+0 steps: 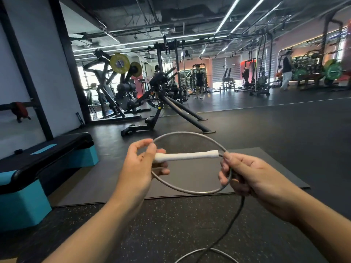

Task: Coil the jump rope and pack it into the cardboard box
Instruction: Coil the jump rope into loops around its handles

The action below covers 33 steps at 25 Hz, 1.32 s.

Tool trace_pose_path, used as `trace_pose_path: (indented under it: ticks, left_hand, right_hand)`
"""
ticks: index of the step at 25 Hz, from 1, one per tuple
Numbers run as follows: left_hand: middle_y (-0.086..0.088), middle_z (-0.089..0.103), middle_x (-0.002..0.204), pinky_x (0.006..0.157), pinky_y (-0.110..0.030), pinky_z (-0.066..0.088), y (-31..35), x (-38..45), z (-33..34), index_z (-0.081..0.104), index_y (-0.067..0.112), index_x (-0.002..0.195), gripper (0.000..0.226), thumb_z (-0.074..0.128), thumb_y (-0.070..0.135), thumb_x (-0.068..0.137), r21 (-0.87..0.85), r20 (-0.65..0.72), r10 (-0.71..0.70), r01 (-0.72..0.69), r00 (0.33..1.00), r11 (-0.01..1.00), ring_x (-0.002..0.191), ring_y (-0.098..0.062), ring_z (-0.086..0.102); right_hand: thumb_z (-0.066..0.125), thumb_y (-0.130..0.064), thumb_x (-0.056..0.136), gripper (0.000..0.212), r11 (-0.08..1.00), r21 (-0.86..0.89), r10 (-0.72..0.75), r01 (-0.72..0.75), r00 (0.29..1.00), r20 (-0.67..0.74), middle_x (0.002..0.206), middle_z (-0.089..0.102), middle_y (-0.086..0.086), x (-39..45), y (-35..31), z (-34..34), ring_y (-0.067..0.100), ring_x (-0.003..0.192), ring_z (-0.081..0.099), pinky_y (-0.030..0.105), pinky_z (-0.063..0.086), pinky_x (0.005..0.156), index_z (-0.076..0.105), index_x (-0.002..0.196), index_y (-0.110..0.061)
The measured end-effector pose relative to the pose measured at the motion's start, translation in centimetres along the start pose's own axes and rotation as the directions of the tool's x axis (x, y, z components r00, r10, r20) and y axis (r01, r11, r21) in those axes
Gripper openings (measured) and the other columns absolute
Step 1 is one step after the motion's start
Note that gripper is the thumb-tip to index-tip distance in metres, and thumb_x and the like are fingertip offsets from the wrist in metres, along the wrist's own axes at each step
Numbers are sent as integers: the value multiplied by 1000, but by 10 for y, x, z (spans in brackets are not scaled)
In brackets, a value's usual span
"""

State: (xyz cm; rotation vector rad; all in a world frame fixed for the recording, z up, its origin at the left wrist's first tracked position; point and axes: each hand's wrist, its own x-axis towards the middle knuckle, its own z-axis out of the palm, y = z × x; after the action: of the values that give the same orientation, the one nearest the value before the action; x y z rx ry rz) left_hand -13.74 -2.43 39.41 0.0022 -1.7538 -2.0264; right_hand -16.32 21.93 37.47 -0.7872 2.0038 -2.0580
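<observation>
Coiling step, early: one loop of the grey jump rope [187,191] is formed and held up between the hands, above the speckled gym floor [171,224]. The left hand [138,168] grips the butt end of the white handle [187,155] with curled fingers, its thumb and forefinger pinching the top of the loop. The right hand [247,175] closes around the cord where the loop crosses near the handle's cord end. The slack rope drops from below the right hand to the floor and curls out of frame.

Both forearms reach forward, hands level and apart by the loop's width, palms turned inward.

Next move probably: right hand slides down the slack, draws up another turn and lays it against the first, left hand pinning each turn. No cardboard box in view; packing is still to come.
</observation>
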Motion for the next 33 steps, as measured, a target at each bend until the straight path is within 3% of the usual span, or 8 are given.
trace_pose_path:
  ticks: [7, 10, 13, 15, 18, 26, 30, 33]
  left_hand:
    - [7, 77, 104, 84, -39, 57, 10, -5, -30, 71, 29, 113, 34, 72, 44, 82, 674, 379, -338, -7, 861, 738, 91, -8, 72]
    - [20, 62, 133, 86, -20, 47, 27, -5, -4, 43, 46, 137, 79, 75, 68, 68, 607, 466, -77, -256, 881, 752, 111, 6, 63]
    - [30, 48, 143, 103, -23, 39, 60, 5, 23, 35, 53, 143, 89, 74, 70, 66, 658, 586, 132, -564, 800, 498, 124, 10, 49]
    - [22, 68, 122, 101, -26, 47, 77, 11, 43, 53, 38, 136, 66, 69, 63, 77, 669, 698, -81, -607, 711, 429, 110, 5, 62]
    - [5, 54, 59, 55, -28, 50, 71, 9, 58, 65, 10, 93, 47, 52, 55, 94, 660, 697, -394, -322, 600, 678, 51, -16, 50]
    - [5, 29, 54, 43, -24, 16, 71, 26, 22, 50, 24, 66, 50, 39, 64, 94, 643, 606, -238, -292, 759, 708, 46, -13, 19]
    - [2, 22, 60, 44, -27, 10, 67, 35, 10, 42, 20, 71, 45, 41, 58, 95, 171, 455, -54, -28, 889, 985, 47, -12, 13]
    - [6, 23, 58, 40, -23, 19, 50, 29, 31, 43, 21, 77, 39, 41, 54, 99, -269, 291, 21, 61, 956, 961, 42, -8, 19]
  right_hand:
    - [46, -40, 104, 34, 944, -326, -43, 55, 998, 46, 62, 34, -2, 5, -26, 6, 10, 53, 21, 21, 20, 45, 54, 80, -17]
    - [46, -41, 104, 35, 923, -373, -76, 97, 995, 72, 60, 37, -5, 8, -35, 8, 10, 54, 24, 24, 22, 47, 55, 76, -22]
    - [47, -35, 104, 33, 872, -462, -111, 159, 985, 129, 57, 41, -9, 10, -46, 7, 3, 50, 32, 16, 29, 48, 56, 79, -16]
    - [48, -30, 104, 34, 849, -499, -108, 175, 981, 161, 55, 45, -14, 11, -50, 6, -1, 49, 38, 9, 32, 49, 59, 81, -7]
    - [51, -33, 103, 39, 848, -498, -117, 184, 980, 163, 56, 46, -12, 11, -55, -2, 3, 51, 38, 16, 32, 51, 64, 88, 0]
    - [70, -48, 85, 42, 854, -520, -44, 26, 999, -23, 57, 60, 3, -5, -47, -48, 19, 53, 44, 26, 38, 50, 68, 71, -9]
    - [62, -51, 88, 48, 908, -419, -84, -8, 976, -202, 54, 40, 1, -4, -25, -55, 21, 49, 43, 32, 50, 54, 51, 66, -10]
    - [58, -40, 91, 39, 977, -212, -22, -5, 992, -125, 55, 37, -3, 3, -6, -32, 18, 51, 37, 26, 48, 53, 61, 81, -3]
